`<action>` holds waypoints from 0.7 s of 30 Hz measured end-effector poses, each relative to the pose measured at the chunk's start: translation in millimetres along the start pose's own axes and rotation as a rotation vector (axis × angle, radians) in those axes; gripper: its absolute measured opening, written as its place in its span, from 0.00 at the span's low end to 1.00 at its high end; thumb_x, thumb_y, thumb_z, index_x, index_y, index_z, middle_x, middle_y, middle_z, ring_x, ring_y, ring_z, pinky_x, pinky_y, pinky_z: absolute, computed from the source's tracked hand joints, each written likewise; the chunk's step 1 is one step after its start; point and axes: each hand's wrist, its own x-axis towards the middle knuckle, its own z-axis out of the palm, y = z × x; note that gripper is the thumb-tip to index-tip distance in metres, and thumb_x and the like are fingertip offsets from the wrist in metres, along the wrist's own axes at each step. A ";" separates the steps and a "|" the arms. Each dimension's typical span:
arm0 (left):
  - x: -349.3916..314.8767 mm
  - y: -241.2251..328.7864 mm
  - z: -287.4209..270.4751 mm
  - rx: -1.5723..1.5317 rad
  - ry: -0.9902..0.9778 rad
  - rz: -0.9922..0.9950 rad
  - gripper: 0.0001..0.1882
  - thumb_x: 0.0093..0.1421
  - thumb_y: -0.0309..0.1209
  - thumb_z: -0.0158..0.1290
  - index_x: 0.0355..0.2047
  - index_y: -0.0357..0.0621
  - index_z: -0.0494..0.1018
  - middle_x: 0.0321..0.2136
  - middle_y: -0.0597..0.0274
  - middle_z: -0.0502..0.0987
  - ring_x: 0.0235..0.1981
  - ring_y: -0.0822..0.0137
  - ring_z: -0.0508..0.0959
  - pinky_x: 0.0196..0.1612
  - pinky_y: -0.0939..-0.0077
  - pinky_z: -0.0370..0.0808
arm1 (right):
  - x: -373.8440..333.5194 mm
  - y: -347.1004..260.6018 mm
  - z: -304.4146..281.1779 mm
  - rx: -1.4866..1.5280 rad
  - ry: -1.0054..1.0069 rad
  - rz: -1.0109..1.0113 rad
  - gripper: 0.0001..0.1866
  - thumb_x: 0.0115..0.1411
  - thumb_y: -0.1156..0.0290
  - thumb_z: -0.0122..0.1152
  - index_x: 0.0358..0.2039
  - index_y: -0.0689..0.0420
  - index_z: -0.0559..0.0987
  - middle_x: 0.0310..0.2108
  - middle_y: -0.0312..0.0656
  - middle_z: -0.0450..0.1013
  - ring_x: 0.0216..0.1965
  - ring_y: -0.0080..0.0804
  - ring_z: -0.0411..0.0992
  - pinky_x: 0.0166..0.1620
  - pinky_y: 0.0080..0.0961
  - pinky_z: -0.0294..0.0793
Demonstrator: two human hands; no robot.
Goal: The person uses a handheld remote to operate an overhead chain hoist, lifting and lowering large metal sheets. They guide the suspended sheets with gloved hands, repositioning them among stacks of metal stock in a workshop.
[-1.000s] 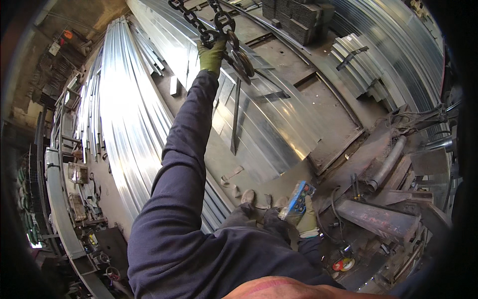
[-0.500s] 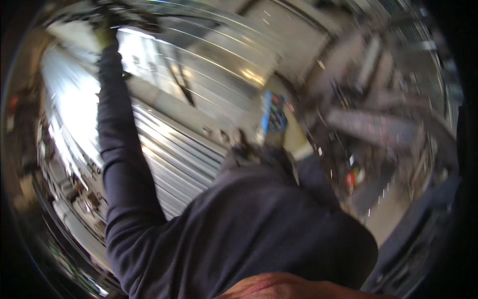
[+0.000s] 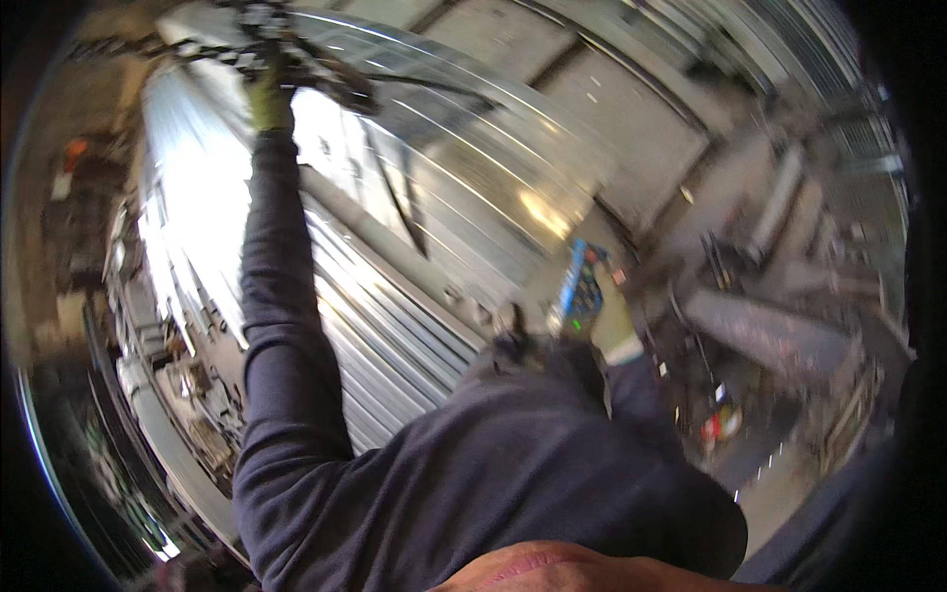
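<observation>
My left arm stretches far forward, and my left hand (image 3: 268, 91), in a glove with a yellow-green cuff, grips a heavy metal chain (image 3: 212, 51). Chain and dark metal fittings overlap the fingers, which are partly blurred. Below that hand lie long shiny metal profiles (image 3: 395, 326), stacked side by side. Near my waist, my right hand (image 3: 617, 318), its glove yellowish, is closed around a blue handheld controller (image 3: 582, 286) with dark buttons and a small green light. Motion smears its finger outlines.
Wide ribbed metal sheets (image 3: 473, 168) spread ahead, crossed by dark straps. At right lies a thick rusty beam (image 3: 769, 331) among cluttered parts, with a red and yellow object (image 3: 722, 422) nearby. More metal pieces (image 3: 192, 390) crowd the left side.
The whole view has shifted, so my left hand, the chain and the controller appear farther right and lower. More of the chain shows. Both hands keep their hold.
</observation>
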 end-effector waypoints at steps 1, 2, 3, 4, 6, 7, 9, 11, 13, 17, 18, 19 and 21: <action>-11.8 2.9 3.5 -0.047 0.053 0.105 0.32 0.58 0.19 0.65 0.63 0.49 0.71 0.52 0.62 0.82 0.48 0.63 0.82 0.51 0.65 0.81 | 0.7 -0.6 3.7 -0.080 -0.015 -0.044 0.21 0.73 0.53 0.61 0.55 0.55 0.81 0.45 0.40 0.83 0.43 0.35 0.83 0.49 0.40 0.85; -13.7 9.8 6.1 -0.425 0.018 -0.112 0.25 0.60 0.29 0.68 0.56 0.48 0.72 0.46 0.62 0.82 0.40 0.65 0.83 0.43 0.66 0.82 | 0.1 -1.5 7.3 -0.050 -0.091 -0.032 0.21 0.73 0.53 0.62 0.56 0.54 0.82 0.44 0.40 0.83 0.42 0.36 0.83 0.48 0.40 0.86; -17.2 18.5 11.0 -0.701 0.024 -0.238 0.21 0.62 0.38 0.71 0.48 0.48 0.74 0.39 0.62 0.82 0.33 0.67 0.84 0.34 0.67 0.82 | -1.3 -2.3 10.8 -0.114 -0.044 -0.014 0.25 0.72 0.48 0.61 0.56 0.55 0.80 0.41 0.39 0.83 0.39 0.36 0.83 0.44 0.41 0.87; -21.6 24.0 16.6 -0.760 0.039 -0.245 0.27 0.60 0.39 0.73 0.53 0.48 0.70 0.34 0.62 0.82 0.28 0.66 0.83 0.28 0.70 0.79 | -3.1 -3.0 14.4 -0.135 0.007 0.011 0.25 0.72 0.47 0.61 0.56 0.55 0.81 0.41 0.39 0.83 0.39 0.37 0.84 0.44 0.41 0.88; -33.4 37.0 25.4 -0.639 0.175 -0.355 0.23 0.62 0.41 0.72 0.50 0.50 0.73 0.33 0.63 0.83 0.31 0.65 0.85 0.32 0.67 0.85 | -6.9 -3.9 21.5 -0.135 0.043 0.001 0.26 0.71 0.46 0.61 0.56 0.55 0.81 0.43 0.40 0.83 0.39 0.38 0.84 0.44 0.42 0.88; -36.7 40.6 29.5 -0.616 0.198 -0.367 0.23 0.61 0.42 0.72 0.49 0.50 0.74 0.33 0.63 0.82 0.30 0.65 0.85 0.31 0.67 0.84 | -8.4 -4.5 25.0 -0.126 0.086 -0.002 0.26 0.71 0.46 0.61 0.56 0.55 0.81 0.44 0.41 0.83 0.38 0.38 0.84 0.44 0.42 0.88; -43.4 40.5 34.9 -0.628 0.260 -0.469 0.24 0.62 0.42 0.71 0.50 0.51 0.71 0.33 0.63 0.82 0.31 0.64 0.85 0.30 0.68 0.84 | -11.5 -6.2 29.7 -0.113 0.017 -0.010 0.29 0.70 0.43 0.62 0.58 0.54 0.80 0.46 0.43 0.83 0.40 0.41 0.84 0.46 0.46 0.88; -45.9 33.4 37.8 -0.661 0.210 -0.460 0.30 0.62 0.40 0.72 0.55 0.54 0.64 0.35 0.61 0.81 0.31 0.63 0.84 0.30 0.68 0.83 | -13.9 -7.2 31.1 -0.161 -0.037 -0.009 0.31 0.69 0.41 0.62 0.59 0.54 0.79 0.45 0.43 0.83 0.41 0.42 0.84 0.47 0.48 0.87; -45.8 23.0 42.7 -0.615 0.235 -0.466 0.31 0.62 0.39 0.71 0.56 0.53 0.63 0.35 0.60 0.80 0.30 0.64 0.84 0.29 0.68 0.82 | -14.3 -6.2 30.0 -0.152 -0.033 0.011 0.31 0.70 0.41 0.61 0.61 0.52 0.77 0.46 0.43 0.82 0.45 0.44 0.83 0.50 0.51 0.86; -45.4 3.9 50.8 -0.637 0.219 -0.439 0.33 0.61 0.40 0.72 0.57 0.53 0.62 0.35 0.60 0.80 0.29 0.64 0.83 0.29 0.68 0.82 | -11.7 1.3 24.4 -0.138 0.019 -0.024 0.29 0.72 0.42 0.59 0.62 0.52 0.78 0.48 0.40 0.81 0.46 0.41 0.82 0.51 0.49 0.86; -48.3 0.7 51.0 -0.629 0.200 -0.438 0.33 0.61 0.40 0.73 0.57 0.51 0.63 0.35 0.61 0.79 0.29 0.65 0.82 0.29 0.69 0.81 | -11.6 3.9 23.1 -0.141 0.045 -0.043 0.29 0.72 0.43 0.58 0.62 0.52 0.78 0.49 0.40 0.81 0.46 0.40 0.82 0.51 0.48 0.86; -51.6 -2.9 49.0 -0.604 0.210 -0.432 0.32 0.61 0.40 0.72 0.56 0.51 0.64 0.34 0.61 0.79 0.29 0.66 0.81 0.29 0.70 0.81 | -11.8 6.5 22.0 -0.119 0.022 -0.028 0.29 0.72 0.43 0.58 0.62 0.51 0.78 0.49 0.39 0.81 0.46 0.40 0.82 0.50 0.46 0.85; -64.2 -7.8 50.0 -0.564 0.232 -0.403 0.30 0.61 0.39 0.72 0.55 0.49 0.66 0.34 0.63 0.79 0.29 0.67 0.81 0.29 0.71 0.81 | -13.3 10.7 20.5 -0.089 0.031 -0.030 0.28 0.72 0.44 0.58 0.62 0.51 0.78 0.48 0.38 0.81 0.45 0.38 0.82 0.50 0.42 0.85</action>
